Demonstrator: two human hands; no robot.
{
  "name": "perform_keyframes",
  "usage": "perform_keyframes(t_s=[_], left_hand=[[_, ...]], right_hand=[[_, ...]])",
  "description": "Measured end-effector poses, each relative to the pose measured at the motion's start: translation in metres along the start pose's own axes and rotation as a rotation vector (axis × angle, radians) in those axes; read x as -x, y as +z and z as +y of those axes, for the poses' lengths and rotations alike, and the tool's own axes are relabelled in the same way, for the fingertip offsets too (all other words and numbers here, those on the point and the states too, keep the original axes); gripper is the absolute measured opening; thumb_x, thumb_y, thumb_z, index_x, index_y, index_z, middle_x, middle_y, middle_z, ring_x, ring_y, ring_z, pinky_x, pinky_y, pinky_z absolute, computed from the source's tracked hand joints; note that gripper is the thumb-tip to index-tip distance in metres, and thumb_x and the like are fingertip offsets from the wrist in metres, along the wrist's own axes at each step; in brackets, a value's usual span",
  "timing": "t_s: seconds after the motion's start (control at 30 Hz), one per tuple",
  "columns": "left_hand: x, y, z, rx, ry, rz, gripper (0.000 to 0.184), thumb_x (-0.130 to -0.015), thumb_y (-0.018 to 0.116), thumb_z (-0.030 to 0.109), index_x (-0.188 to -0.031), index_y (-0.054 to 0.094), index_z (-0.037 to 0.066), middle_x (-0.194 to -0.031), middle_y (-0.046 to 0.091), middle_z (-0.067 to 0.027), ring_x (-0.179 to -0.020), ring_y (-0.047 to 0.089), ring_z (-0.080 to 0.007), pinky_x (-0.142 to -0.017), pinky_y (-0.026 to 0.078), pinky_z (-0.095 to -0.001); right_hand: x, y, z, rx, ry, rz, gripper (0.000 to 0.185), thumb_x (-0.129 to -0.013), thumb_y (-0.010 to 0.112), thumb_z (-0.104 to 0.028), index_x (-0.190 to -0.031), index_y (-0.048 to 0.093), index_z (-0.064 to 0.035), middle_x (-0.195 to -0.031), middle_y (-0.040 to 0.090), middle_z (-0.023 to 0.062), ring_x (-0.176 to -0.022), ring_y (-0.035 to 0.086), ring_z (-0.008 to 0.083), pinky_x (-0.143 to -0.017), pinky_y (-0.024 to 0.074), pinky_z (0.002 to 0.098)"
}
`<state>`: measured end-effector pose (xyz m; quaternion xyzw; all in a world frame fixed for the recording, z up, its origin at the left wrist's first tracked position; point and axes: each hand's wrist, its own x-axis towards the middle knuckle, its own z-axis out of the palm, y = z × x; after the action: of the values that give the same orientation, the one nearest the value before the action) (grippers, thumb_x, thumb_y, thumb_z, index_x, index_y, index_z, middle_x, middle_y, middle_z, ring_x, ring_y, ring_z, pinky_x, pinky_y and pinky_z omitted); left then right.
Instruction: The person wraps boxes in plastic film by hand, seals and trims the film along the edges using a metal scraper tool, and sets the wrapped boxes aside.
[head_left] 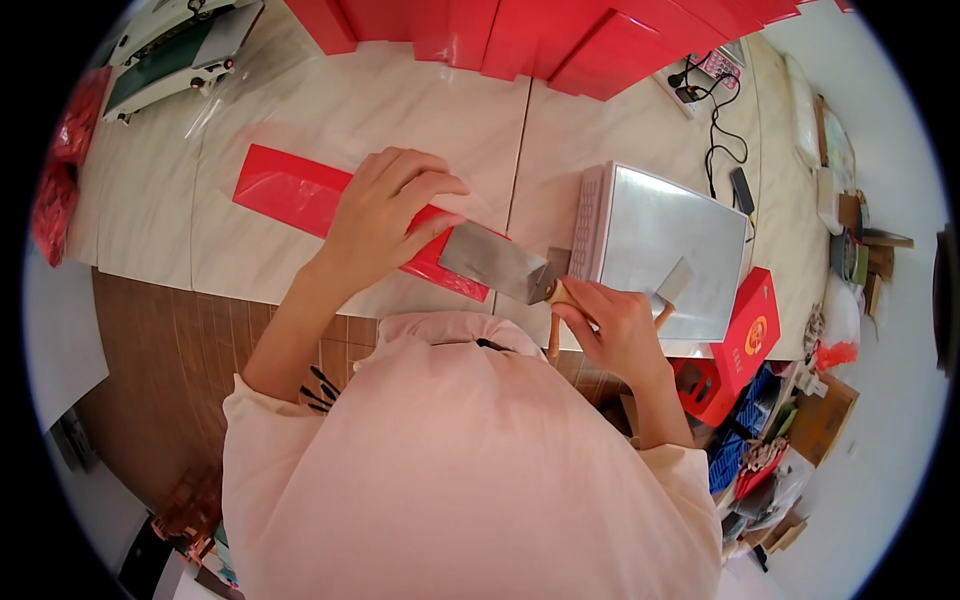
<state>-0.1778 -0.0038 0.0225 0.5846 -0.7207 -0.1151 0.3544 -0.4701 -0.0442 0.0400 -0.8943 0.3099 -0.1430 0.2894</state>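
A long red packet [292, 190] in clear film lies slantwise near the table's front edge. My left hand [385, 215] rests over its middle with the fingers bent and spread from the thumb. In my right hand [610, 325] is the wooden handle of a wide metal scraper [490, 260], its flat blade over the right end of the packet. To the right of the blade stands a box-shaped device with a flat metal top [672, 245]. A second scraper [675, 283] lies on that top, its handle partly behind my right hand.
Red boxes [590, 50] line the back of the marble-patterned table [280, 100]. A green-and-white machine [170, 75] stands at the back left. Black cables [713, 130] run at the back right. A red carton [745, 340] stands beside the metal-topped device.
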Motion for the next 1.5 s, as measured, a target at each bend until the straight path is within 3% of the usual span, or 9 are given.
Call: perform_keyframes(t_s=[0.37, 0.57, 0.77, 0.9, 1.0, 1.03, 1.27, 1.33, 1.5], left_hand=[[-0.015, -0.002, 0.002, -0.256, 0.429, -0.278, 0.013, -0.072, 0.074, 0.016, -0.082, 0.065, 0.013, -0.088, 0.061, 0.0022, -0.094, 0.058, -0.0171, -0.095, 0.04, -0.0422], [0.002, 0.003, 0.002, -0.279, 0.537, -0.116, 0.011, -0.074, 0.072, 0.014, -0.083, 0.066, 0.013, -0.083, 0.061, 0.0029, -0.088, 0.06, -0.015, -0.085, 0.042, -0.0408], [0.036, -0.06, -0.049, -0.425, 0.124, 0.252, 0.014, -0.094, 0.058, 0.014, -0.102, 0.067, 0.008, -0.108, 0.065, -0.0076, -0.105, 0.058, -0.0248, -0.095, 0.04, -0.0416], [0.075, -0.095, -0.102, 0.061, -0.587, 0.789, 0.051, -0.102, 0.039, 0.042, -0.133, 0.05, 0.003, -0.127, 0.058, -0.0114, -0.123, 0.05, -0.0225, -0.107, 0.032, -0.039], [0.096, -0.098, -0.133, 0.306, -0.757, 0.838, 0.056, -0.103, 0.034, 0.047, -0.138, 0.044, 0.004, -0.133, 0.053, -0.0136, -0.127, 0.047, -0.0226, -0.11, 0.029, -0.0417], [0.11, -0.101, -0.141, 0.309, -0.753, 0.841, 0.056, -0.103, 0.034, 0.047, -0.138, 0.044, 0.004, -0.133, 0.053, -0.0136, -0.127, 0.047, -0.0226, -0.11, 0.029, -0.0417], [0.104, -0.086, -0.185, 0.802, -0.76, 0.604, 0.068, -0.103, 0.022, 0.055, -0.146, 0.038, 0.004, -0.151, 0.04, -0.0111, -0.141, 0.034, -0.0243, -0.117, 0.021, -0.0423], [0.105, -0.074, -0.205, 1.056, -0.616, 0.386, 0.073, -0.101, 0.021, 0.059, -0.145, 0.039, 0.005, -0.15, 0.042, -0.0114, -0.141, 0.034, -0.0255, -0.118, 0.02, -0.0428], [0.13, -0.014, -0.276, 1.193, -0.611, 0.292, 0.062, -0.101, 0.035, 0.056, -0.142, 0.045, 0.01, -0.141, 0.051, -0.0036, -0.131, 0.046, -0.0207, -0.113, 0.031, -0.04]], right_hand=[[-0.004, -0.001, 0.0, -0.037, 0.065, -0.052, 0.02, -0.086, 0.071, -0.016, -0.101, 0.066, -0.004, -0.071, 0.063, 0.0066, -0.056, 0.058, 0.0269, -0.047, 0.0417, 0.0354], [-0.002, 0.001, 0.002, -0.133, 0.042, 0.066, 0.015, -0.088, 0.068, -0.021, -0.093, 0.065, -0.0079, -0.069, 0.061, 0.0072, -0.054, 0.054, 0.0303, -0.047, 0.0423, 0.0373], [0.052, -0.045, 0.036, -0.349, 0.482, 0.014, 0.02, -0.093, 0.063, -0.022, -0.099, 0.066, -0.0024, -0.059, 0.05, 0.0116, -0.052, 0.049, 0.0221, -0.052, 0.0403, 0.0321], [0.077, -0.014, 0.081, -0.351, 0.871, 0.363, 0.033, -0.099, 0.053, -0.03, -0.101, 0.062, 0.0018, -0.062, 0.053, 0.0075, -0.056, 0.047, 0.0182, -0.056, 0.0407, 0.0327], [0.104, 0.044, 0.136, -0.155, 0.932, 0.559, 0.035, -0.101, 0.05, -0.033, -0.099, 0.062, -0.0002, -0.067, 0.056, 0.0069, -0.059, 0.052, 0.017, -0.057, 0.0427, 0.0326], [0.106, 0.074, 0.163, -0.066, 0.934, 0.615, 0.034, -0.101, 0.049, -0.033, -0.099, 0.063, -0.0021, -0.065, 0.052, 0.0005, -0.054, 0.047, 0.0089, -0.052, 0.041, 0.0277], [0.09, 0.137, 0.144, 0.106, 0.933, 0.913, 0.029, -0.098, 0.049, -0.023, -0.114, 0.054, 0.0005, -0.107, 0.061, 0.0251, -0.093, 0.06, 0.0414, -0.078, 0.0459, 0.0495], [0.073, 0.121, 0.09, 0.627, 0.74, 0.888, 0.029, -0.092, 0.055, -0.014, -0.117, 0.054, -0.0001, -0.115, 0.059, 0.0224, -0.097, 0.059, 0.0391, -0.082, 0.0459, 0.0491], [0.054, 0.186, 0.0, -0.513, 0.563, 0.248, 0.035, -0.09, 0.055, -0.005, -0.124, 0.053, -0.0008, -0.113, 0.063, 0.0165, -0.102, 0.061, 0.0294, -0.086, 0.0484, 0.0418]])
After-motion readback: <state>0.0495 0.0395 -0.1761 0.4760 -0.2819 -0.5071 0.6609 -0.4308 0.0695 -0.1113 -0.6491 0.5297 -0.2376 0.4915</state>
